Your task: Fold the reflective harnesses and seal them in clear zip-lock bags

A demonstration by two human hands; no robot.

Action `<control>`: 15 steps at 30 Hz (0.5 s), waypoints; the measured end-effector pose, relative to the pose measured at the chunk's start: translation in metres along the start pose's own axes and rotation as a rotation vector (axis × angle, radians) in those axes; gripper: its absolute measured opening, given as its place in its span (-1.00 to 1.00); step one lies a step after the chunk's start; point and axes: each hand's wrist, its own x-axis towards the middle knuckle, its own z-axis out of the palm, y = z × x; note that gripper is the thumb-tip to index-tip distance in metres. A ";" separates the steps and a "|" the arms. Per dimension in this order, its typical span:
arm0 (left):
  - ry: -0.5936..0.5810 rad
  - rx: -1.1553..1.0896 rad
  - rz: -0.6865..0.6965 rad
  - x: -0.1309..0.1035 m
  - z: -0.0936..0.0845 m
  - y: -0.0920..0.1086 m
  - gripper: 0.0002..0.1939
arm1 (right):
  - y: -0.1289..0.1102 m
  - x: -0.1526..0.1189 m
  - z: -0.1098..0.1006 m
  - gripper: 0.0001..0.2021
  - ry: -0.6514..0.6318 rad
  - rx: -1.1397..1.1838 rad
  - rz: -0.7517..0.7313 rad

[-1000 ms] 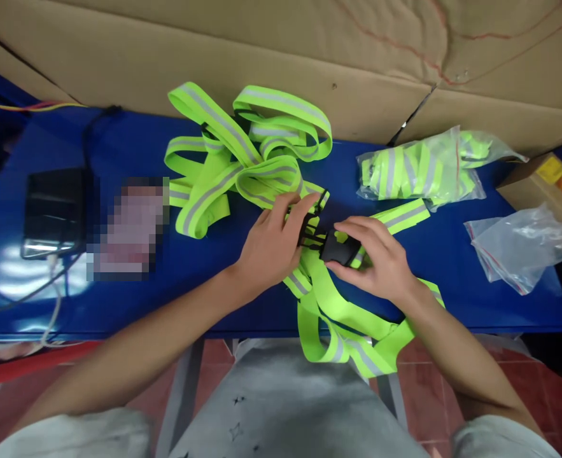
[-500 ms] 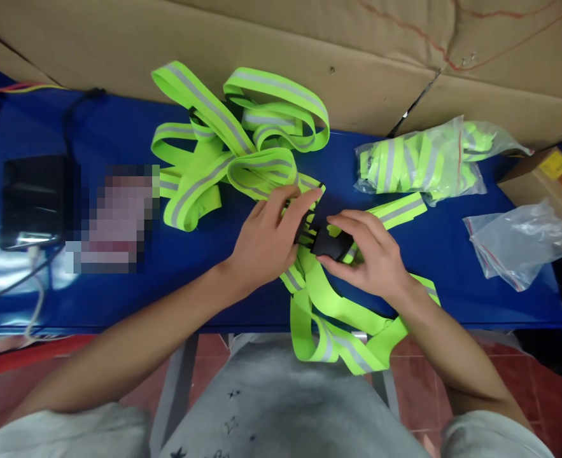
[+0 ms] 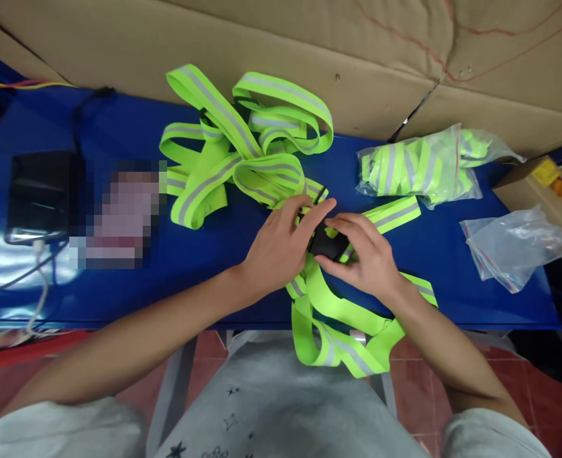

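A black side-release buckle sits between my two hands, its halves brought together. My left hand is closed on the buckle's left half, which its fingers mostly hide. Thumb and fingers of my right hand pinch the larger right half. Neon-yellow reflective strap with a grey stripe runs from the buckle and loops down over the table's front edge. More of the same strap lies in loose loops beyond my left hand. A flat strap end extends to the right behind my right hand.
On the blue table, a clear bag of folded straps lies at back right. Near it are an empty zip bag and a cardboard box. A black device with cables stands left, beside a blurred-out item. Cardboard lines the back.
My left hand has moved right, toward my right hand. The prongs seen between the buckle halves before are now out of sight, and the halves meet. The view has shifted slightly.
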 end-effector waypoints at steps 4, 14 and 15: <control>0.035 -0.035 0.055 -0.001 0.004 0.004 -0.29 | 0.000 -0.002 0.002 -0.48 0.017 0.009 0.028; -0.178 -0.125 0.072 0.013 -0.041 -0.004 -0.10 | 0.000 0.003 -0.023 -0.34 0.066 0.088 0.026; -0.202 -0.141 0.050 0.020 -0.053 -0.004 0.00 | -0.002 0.009 -0.031 -0.35 0.075 0.136 0.024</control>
